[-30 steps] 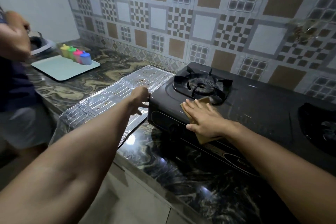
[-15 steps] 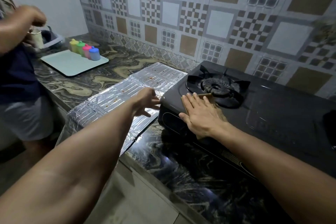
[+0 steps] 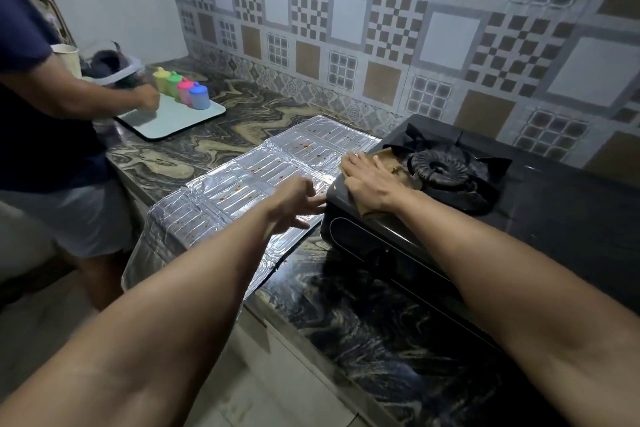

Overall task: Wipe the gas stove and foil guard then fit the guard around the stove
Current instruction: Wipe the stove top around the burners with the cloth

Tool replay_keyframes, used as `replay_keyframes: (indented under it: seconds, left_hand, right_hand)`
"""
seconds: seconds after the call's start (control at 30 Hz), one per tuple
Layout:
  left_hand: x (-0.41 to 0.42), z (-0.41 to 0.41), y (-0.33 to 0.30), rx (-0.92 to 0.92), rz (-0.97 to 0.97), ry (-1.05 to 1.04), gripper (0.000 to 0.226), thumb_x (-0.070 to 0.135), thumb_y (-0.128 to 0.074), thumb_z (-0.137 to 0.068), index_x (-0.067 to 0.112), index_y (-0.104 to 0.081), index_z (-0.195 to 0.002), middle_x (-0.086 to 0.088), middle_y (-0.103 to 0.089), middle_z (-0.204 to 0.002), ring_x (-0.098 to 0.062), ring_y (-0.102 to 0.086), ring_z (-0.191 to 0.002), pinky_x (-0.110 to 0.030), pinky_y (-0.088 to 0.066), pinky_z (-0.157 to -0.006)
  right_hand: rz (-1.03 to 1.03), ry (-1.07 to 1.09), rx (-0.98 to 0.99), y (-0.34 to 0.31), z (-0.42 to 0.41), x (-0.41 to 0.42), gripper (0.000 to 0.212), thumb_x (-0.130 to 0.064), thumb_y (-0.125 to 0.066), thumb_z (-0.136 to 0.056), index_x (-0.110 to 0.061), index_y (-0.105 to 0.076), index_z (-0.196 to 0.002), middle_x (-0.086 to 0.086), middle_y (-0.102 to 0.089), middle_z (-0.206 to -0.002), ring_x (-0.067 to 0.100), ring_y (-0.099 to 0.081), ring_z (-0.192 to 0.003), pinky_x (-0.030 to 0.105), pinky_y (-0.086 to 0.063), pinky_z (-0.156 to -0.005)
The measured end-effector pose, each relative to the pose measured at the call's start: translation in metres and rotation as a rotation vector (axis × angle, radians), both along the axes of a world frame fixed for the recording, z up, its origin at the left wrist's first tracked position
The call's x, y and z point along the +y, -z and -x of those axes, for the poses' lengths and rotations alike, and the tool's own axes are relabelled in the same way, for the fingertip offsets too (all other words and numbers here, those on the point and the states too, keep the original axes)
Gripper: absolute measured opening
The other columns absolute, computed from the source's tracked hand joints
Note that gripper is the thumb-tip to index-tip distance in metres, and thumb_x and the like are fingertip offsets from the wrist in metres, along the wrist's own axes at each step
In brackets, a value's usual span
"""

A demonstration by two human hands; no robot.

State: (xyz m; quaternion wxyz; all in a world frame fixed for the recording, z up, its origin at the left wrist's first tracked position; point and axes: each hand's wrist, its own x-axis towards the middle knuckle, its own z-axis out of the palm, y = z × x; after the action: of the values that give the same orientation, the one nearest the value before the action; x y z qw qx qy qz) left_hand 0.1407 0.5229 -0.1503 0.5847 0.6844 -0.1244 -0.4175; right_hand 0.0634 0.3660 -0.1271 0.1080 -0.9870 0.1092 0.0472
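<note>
The black gas stove [image 3: 540,204] stands on the marble counter against the tiled wall, its left burner [image 3: 438,165] in view. My right hand [image 3: 370,180] lies flat, fingers straight, and presses a brown cloth [image 3: 391,158] onto the stove's left top edge beside the burner. The silver foil guard [image 3: 242,191] lies unfolded and flat on the counter left of the stove, spotted with reddish stains, its near end hanging over the counter edge. My left hand [image 3: 298,204] hovers over the foil with fingers spread, fingertips touching the stove's left side.
Another person [image 3: 45,135] stands at the far left, a hand over a pale green tray [image 3: 173,118] with several coloured small containers [image 3: 183,90]. A basin with dark items [image 3: 110,68] sits behind. The marble counter [image 3: 363,319] runs in front of the stove.
My right hand has slid the cloth back along the stove's left edge toward the burner. My left hand stays at the stove's side. The other person's hand dropped to the tray.
</note>
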Motion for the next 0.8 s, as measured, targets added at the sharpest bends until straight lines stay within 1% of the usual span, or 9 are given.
replay_keyframes:
  seconds: [0.07, 0.17, 0.3, 0.43, 0.5, 0.57, 0.63, 0.7, 0.8]
  left_hand:
    - [0.0, 0.001, 0.003, 0.043, 0.033, -0.014, 0.016, 0.008, -0.028, -0.083, 0.022, -0.037, -0.08, 0.006, -0.071, -0.077, -0.018, -0.067, -0.101, -0.045, -0.038, -0.092]
    - [0.001, 0.002, 0.007, 0.11, 0.073, -0.022, 0.015, 0.009, -0.027, -0.082, 0.022, -0.034, -0.081, 0.005, -0.071, -0.086, -0.014, -0.065, -0.091, -0.038, -0.037, -0.084]
    - [0.002, 0.004, 0.009, 0.16, 0.106, 0.013, 0.028, 0.015, -0.026, -0.081, 0.015, -0.043, -0.103, 0.001, -0.072, -0.095, -0.013, -0.059, -0.095, -0.039, -0.034, -0.089]
    - [0.004, 0.009, 0.005, 0.148, 0.093, 0.037, 0.041, 0.023, -0.022, -0.086, 0.015, -0.056, -0.107, 0.003, -0.071, -0.093, -0.011, -0.057, -0.097, -0.046, -0.03, -0.098]
    - [0.002, 0.014, 0.002, 0.135, 0.088, -0.027, 0.035, 0.026, -0.023, -0.089, 0.018, -0.05, -0.109, 0.0, -0.066, -0.104, -0.014, -0.057, -0.099, -0.048, -0.027, -0.104]
    - [0.0, 0.018, -0.002, 0.119, 0.075, -0.118, 0.027, 0.028, -0.026, -0.091, 0.021, -0.042, -0.112, -0.004, -0.061, -0.123, -0.019, -0.057, -0.111, -0.048, -0.027, -0.104]
    - [-0.005, 0.025, -0.007, 0.051, 0.044, -0.192, 0.025, 0.031, -0.029, -0.094, 0.024, -0.039, -0.115, -0.003, -0.058, -0.127, -0.022, -0.056, -0.114, -0.045, -0.029, -0.096]
    - [-0.01, 0.029, -0.013, -0.096, 0.004, -0.24, 0.026, 0.033, -0.031, -0.096, 0.022, -0.044, -0.115, -0.003, -0.055, -0.124, -0.022, -0.052, -0.11, -0.04, -0.031, -0.088]
    - [-0.02, 0.039, -0.017, -0.433, -0.13, -0.248, 0.042, 0.029, -0.032, -0.096, 0.005, -0.045, -0.128, -0.02, -0.051, -0.132, -0.033, -0.049, -0.118, -0.041, -0.036, -0.093]
  right_hand:
    - [0.002, -0.002, -0.025, 0.0, -0.006, 0.001, 0.065, -0.03, -0.019, -0.092, -0.01, -0.012, -0.154, 0.007, -0.003, -0.162, 0.021, 0.002, -0.149, 0.043, 0.004, -0.12]
    - [-0.086, -0.042, -0.079, -0.003, -0.001, 0.006, 0.071, -0.032, -0.019, -0.082, -0.012, -0.029, -0.15, 0.003, -0.019, -0.16, 0.019, -0.006, -0.149, 0.042, 0.0, -0.121]
    - [-0.145, -0.14, -0.15, -0.001, 0.019, 0.011, 0.067, -0.025, -0.026, -0.08, -0.014, -0.043, -0.143, 0.0, -0.033, -0.155, 0.019, -0.012, -0.148, 0.04, 0.0, -0.118]
    - [-0.001, -0.262, -0.115, 0.006, 0.034, 0.013, 0.069, -0.026, -0.03, -0.08, -0.025, -0.032, -0.15, -0.007, -0.02, -0.16, 0.013, -0.006, -0.148, 0.04, 0.001, -0.121]
    - [0.064, -0.329, -0.096, 0.009, 0.043, 0.013, 0.062, -0.023, -0.034, -0.086, -0.029, -0.035, -0.148, -0.009, -0.015, -0.16, 0.013, -0.002, -0.149, 0.04, 0.003, -0.121]
    - [0.141, -0.383, -0.081, 0.012, 0.054, 0.012, 0.054, -0.023, -0.035, -0.09, -0.029, -0.044, -0.143, -0.013, -0.011, -0.16, 0.012, 0.001, -0.149, 0.042, 0.003, -0.121]
    - [0.193, -0.401, -0.067, 0.013, 0.07, 0.01, 0.054, -0.025, -0.033, -0.09, -0.028, -0.045, -0.143, -0.016, -0.009, -0.16, 0.011, 0.003, -0.149, 0.04, 0.005, -0.121]
    - [0.204, -0.401, -0.065, 0.012, 0.088, 0.007, 0.061, -0.027, -0.031, -0.087, -0.031, -0.036, -0.147, -0.017, -0.012, -0.159, 0.009, 0.004, -0.148, 0.038, 0.007, -0.12]
    - [0.172, -0.371, -0.072, 0.01, 0.123, -0.001, 0.071, -0.019, -0.038, -0.084, -0.036, -0.022, -0.151, -0.019, -0.012, -0.158, 0.006, 0.005, -0.148, 0.034, 0.008, -0.12]
